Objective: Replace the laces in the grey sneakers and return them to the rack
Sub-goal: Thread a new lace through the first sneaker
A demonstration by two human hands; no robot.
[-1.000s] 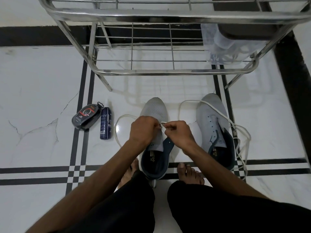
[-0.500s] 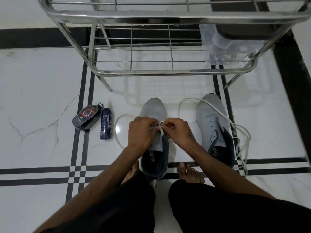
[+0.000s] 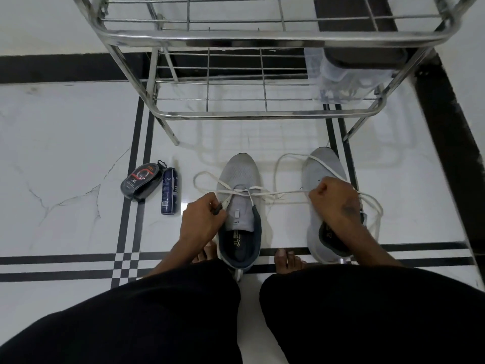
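Note:
Two grey sneakers stand on the floor in front of me, toes toward the rack. The left sneaker (image 3: 240, 179) has a white lace (image 3: 278, 192) running through its lowest eyelets. My left hand (image 3: 203, 220) grips the sneaker's left side near the eyelets and pinches one lace end. My right hand (image 3: 333, 200) is closed on the other end, stretched taut to the right over the right sneaker (image 3: 324, 166). A second white lace (image 3: 372, 206) lies loose around the right sneaker. The steel shoe rack (image 3: 262, 114) stands just beyond the toes.
A shoe-polish sponge case (image 3: 140, 183) and a dark blue spray can (image 3: 170, 190) lie on the white tiled floor left of the sneakers. A clear plastic bag (image 3: 338, 77) sits on the rack's lower shelf at right. My bare toes (image 3: 288, 260) and black-trousered knees fill the foreground.
My hands were together over the left sneaker's tongue; now the right hand has pulled the lace far right, drawing it taut through the eyelets, and the left hand has shifted to the shoe's left side.

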